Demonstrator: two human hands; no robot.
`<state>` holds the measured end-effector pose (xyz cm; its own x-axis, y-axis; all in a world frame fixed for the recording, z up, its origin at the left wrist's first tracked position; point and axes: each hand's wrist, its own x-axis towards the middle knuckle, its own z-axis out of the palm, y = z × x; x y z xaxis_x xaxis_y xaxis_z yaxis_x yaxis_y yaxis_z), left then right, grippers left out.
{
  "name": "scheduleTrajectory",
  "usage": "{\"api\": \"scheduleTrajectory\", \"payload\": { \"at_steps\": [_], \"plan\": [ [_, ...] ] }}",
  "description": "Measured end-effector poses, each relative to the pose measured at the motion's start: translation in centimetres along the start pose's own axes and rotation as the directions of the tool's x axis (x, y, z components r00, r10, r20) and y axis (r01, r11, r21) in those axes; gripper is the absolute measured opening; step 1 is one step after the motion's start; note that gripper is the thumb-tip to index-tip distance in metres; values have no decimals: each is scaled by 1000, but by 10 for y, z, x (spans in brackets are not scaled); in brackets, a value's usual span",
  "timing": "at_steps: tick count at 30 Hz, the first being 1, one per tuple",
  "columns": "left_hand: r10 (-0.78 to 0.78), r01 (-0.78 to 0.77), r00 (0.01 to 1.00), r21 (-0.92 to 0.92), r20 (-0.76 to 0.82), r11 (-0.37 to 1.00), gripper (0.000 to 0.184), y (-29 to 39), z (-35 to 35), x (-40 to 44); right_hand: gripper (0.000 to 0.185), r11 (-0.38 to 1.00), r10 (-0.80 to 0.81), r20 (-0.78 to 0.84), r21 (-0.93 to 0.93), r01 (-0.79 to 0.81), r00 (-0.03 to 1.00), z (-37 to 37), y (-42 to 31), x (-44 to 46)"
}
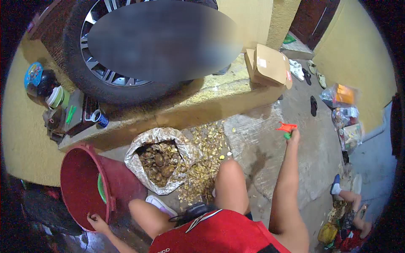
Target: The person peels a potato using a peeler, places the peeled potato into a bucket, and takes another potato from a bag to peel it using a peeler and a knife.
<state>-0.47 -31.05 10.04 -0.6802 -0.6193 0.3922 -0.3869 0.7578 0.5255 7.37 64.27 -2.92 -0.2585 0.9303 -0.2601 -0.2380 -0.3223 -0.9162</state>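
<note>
My right hand [294, 135] is stretched out to the right, closed round an orange and green peeler-like tool [287, 128]. On the left, my left hand [98, 222] is at the near rim of a large dark red bucket [78, 189], its fingers curled; whether they hold anything is too small to tell. A green basket [101, 188] shows inside the bucket. Between the bucket and my knees stands an open white sack [139, 168] with brown tubers [158, 159] and peelings in it. Pale peelings [204, 168] lie scattered on the ground beside the sack.
A large wheel [126, 93] and a cardboard box [271, 65] rest on a raised ledge [198, 101]. A blue cup [100, 119] stands at its left end. Sandals [313, 105] and plastic bags [345, 118] lie at right. Another person's leg [350, 196] shows lower right.
</note>
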Motion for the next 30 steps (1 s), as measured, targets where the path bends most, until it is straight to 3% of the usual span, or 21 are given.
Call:
{"api": "scheduleTrajectory", "payload": {
  "at_steps": [5,8,11,13,14,17,20,23,26,29,30],
  "plan": [
    [13,-13,1000,23,-5,1000,34,-35,8,10,27,995,-85,-37,48,87,996,103,-25,4],
    [53,-53,998,15,-30,998,32,-30,10,10,27,972,183,-90,165,-166,979,129,-14,42],
    [56,-52,997,93,-51,994,33,-41,14,14,19,869,413,-208,381,-316,887,141,4,84],
    [32,-24,998,130,-54,991,33,-25,9,11,18,967,255,-206,76,-244,945,155,1,77],
    [-69,70,998,128,-5,989,32,-16,6,10,19,978,177,-184,-81,-194,967,164,-3,70],
    [-16,14,1000,174,7,985,32,-21,5,10,19,986,155,-159,89,-142,975,188,-27,58],
    [16,-10,999,160,-35,987,32,-54,13,17,15,961,208,-286,238,-140,936,195,-23,97],
    [70,-60,996,163,-53,985,32,-49,11,16,21,986,161,-118,-34,-166,980,199,0,152],
    [163,-93,974,377,-157,922,33,-69,17,23,25,955,73,-160,-275,-115,984,224,-8,141],
    [7,0,1000,225,-28,974,34,-75,13,24,26,974,40,-383,-190,-121,923,246,2,161],
    [-4,8,1000,222,-17,975,34,-72,11,22,26,973,33,-348,-203,-110,937,249,5,171]
  ]
}}
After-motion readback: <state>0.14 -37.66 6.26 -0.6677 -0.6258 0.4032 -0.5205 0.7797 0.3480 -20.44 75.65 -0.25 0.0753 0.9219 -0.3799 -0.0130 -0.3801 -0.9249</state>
